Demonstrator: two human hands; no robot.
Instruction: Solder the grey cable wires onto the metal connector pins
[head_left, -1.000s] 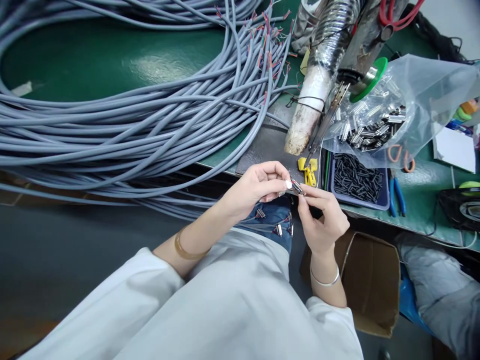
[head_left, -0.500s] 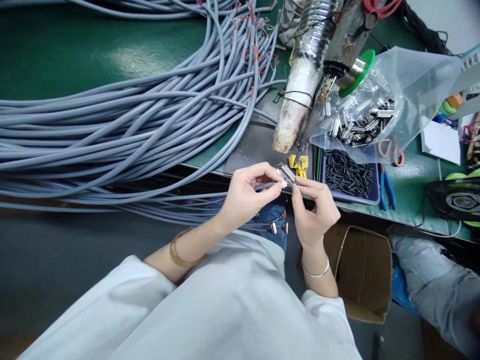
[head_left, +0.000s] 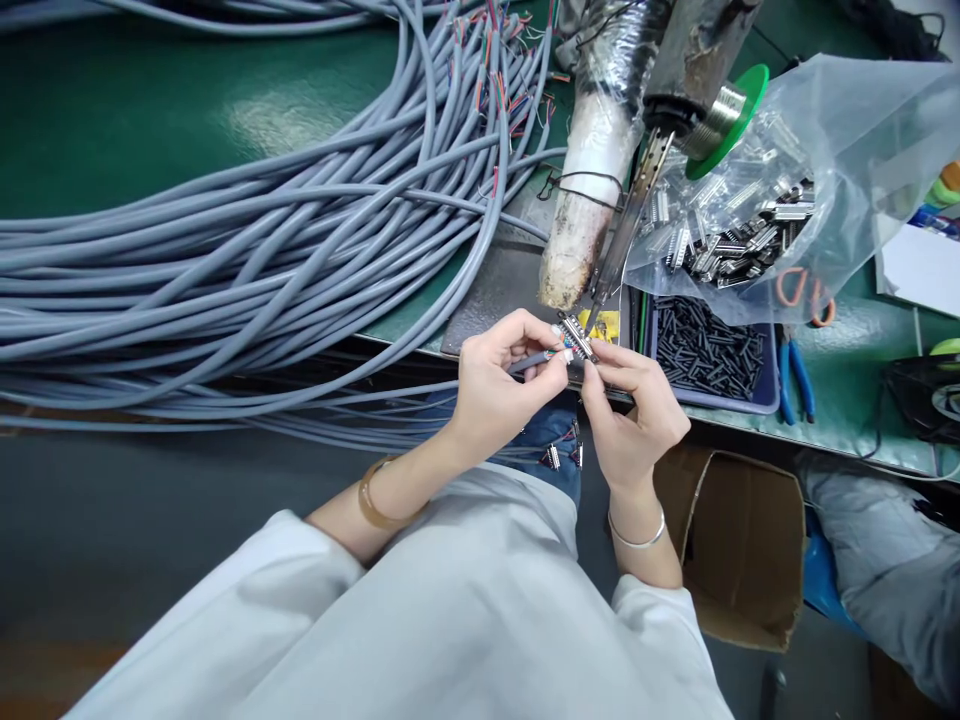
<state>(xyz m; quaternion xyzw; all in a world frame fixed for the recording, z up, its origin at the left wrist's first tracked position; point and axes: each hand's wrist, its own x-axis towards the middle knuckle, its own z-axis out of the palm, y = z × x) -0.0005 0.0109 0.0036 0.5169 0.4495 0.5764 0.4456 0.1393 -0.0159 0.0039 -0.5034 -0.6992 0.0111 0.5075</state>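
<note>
Connector (head_left: 576, 337) is pinched in your right hand (head_left: 634, 415) at the bench edge, just below the soldering iron (head_left: 628, 225) tip. Your left hand (head_left: 499, 385) grips a grey cable end (head_left: 529, 362), its coloured wires meeting the connector. Blue tray of black sleeves (head_left: 705, 352) sits just right, bag of connectors (head_left: 750, 235) behind it, and grey cable coils (head_left: 262, 250) to the left.

Smooth grey plastic-sheathed cables (head_left: 225, 250) lie on the slightly glossy green mat (head_left: 150, 110), beside a crinkled clear plastic bag (head_left: 847, 150).
</note>
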